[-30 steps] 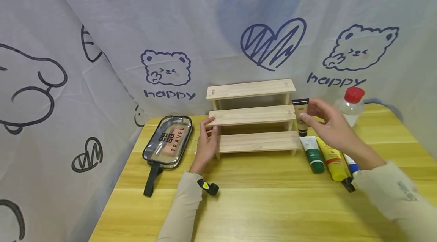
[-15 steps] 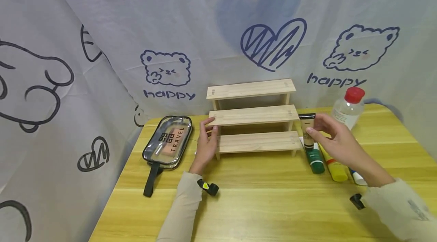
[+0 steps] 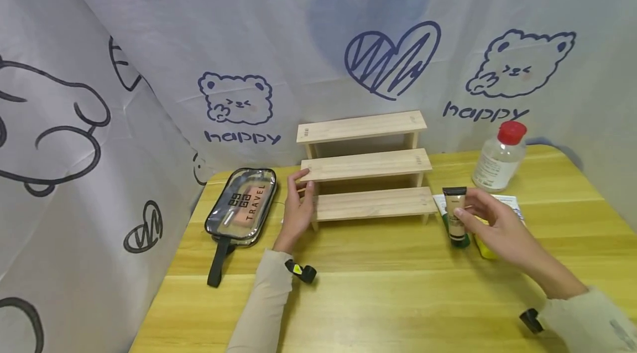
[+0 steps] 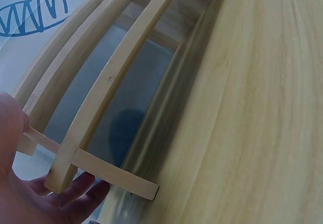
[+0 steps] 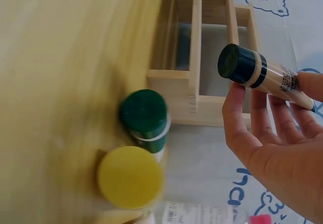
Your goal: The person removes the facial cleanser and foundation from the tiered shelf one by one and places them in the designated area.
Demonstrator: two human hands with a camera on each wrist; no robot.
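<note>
A three-tier wooden shelf rack (image 3: 365, 165) stands at the back of the table. My left hand (image 3: 298, 212) grips its left end; in the left wrist view several fingers (image 4: 75, 193) curl around the end by the lower shelf. To the right of the rack, my right hand (image 3: 507, 237) pinches a small beige tube (image 3: 455, 214) between thumb and fingers. The tube's dark cap (image 5: 237, 65) points down. Below it lie a green-and-white tube (image 5: 144, 113) and a yellow tube (image 5: 130, 177), both partly hidden in the head view by the held tube and right hand.
A clear bottle with a red cap (image 3: 511, 133) stands at the back right. On the left lies a transparent travel pouch (image 3: 244, 206) with a black strap. A printed curtain (image 3: 278, 26) hangs close behind the rack.
My right hand has carried the beige tube down and nearer to me, from beside the middle shelf to over the green-and-white tube. The left hand keeps its hold on the rack.
</note>
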